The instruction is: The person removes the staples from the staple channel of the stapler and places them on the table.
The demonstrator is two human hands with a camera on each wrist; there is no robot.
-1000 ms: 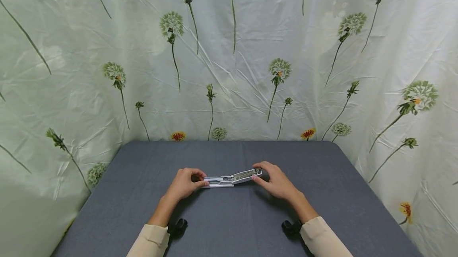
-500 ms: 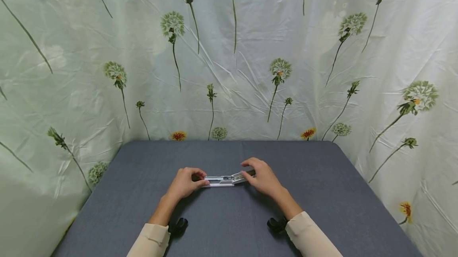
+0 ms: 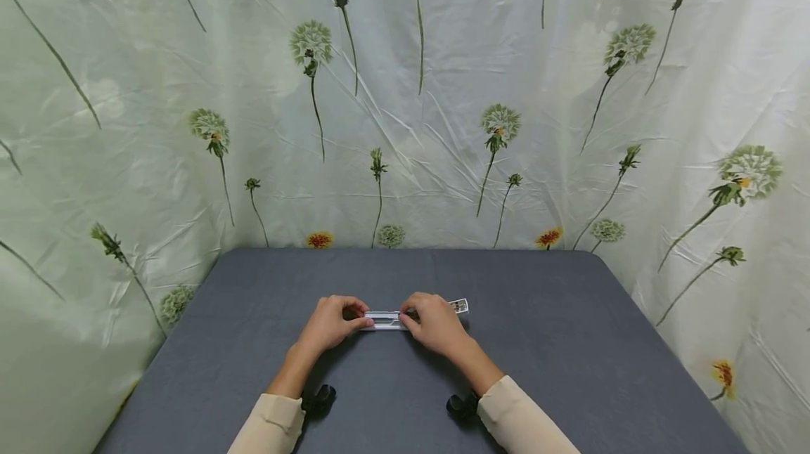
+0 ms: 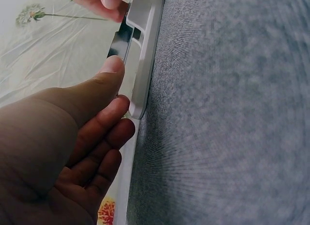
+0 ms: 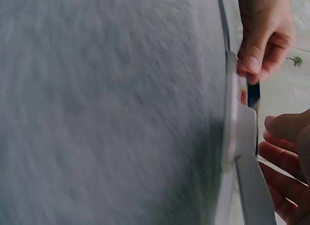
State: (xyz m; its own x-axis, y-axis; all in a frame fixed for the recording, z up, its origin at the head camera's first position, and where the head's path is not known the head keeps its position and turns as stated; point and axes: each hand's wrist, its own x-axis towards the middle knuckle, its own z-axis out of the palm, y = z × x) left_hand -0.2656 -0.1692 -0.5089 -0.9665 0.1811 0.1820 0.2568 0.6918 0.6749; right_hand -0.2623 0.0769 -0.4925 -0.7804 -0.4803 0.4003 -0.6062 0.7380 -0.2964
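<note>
A white-and-grey stapler (image 3: 384, 325) lies unfolded on the table, its base to the left and its hinged top arm (image 3: 460, 306) swung out to the right. At the left end, the thumb and index finger of my left hand (image 3: 330, 325) pinch the dark metal strip (image 4: 120, 44) on the base. My right hand (image 3: 436, 324) is over the hinge and covers much of the top arm. In the right wrist view its fingertips are close beside the stapler body (image 5: 244, 133), with a gap between thumb and index finger.
A grey cloth-covered table (image 3: 405, 398) lies beneath both hands. Behind it and along the sides hangs a pale curtain (image 3: 405, 124) printed with dandelions. Dark wrist-worn devices, such as the one at the left wrist (image 3: 319, 401), jut out above the table.
My right hand has left the outer end of the top arm and moved left to the hinge. The top arm's outer end shows behind it. My left hand keeps its pinch.
</note>
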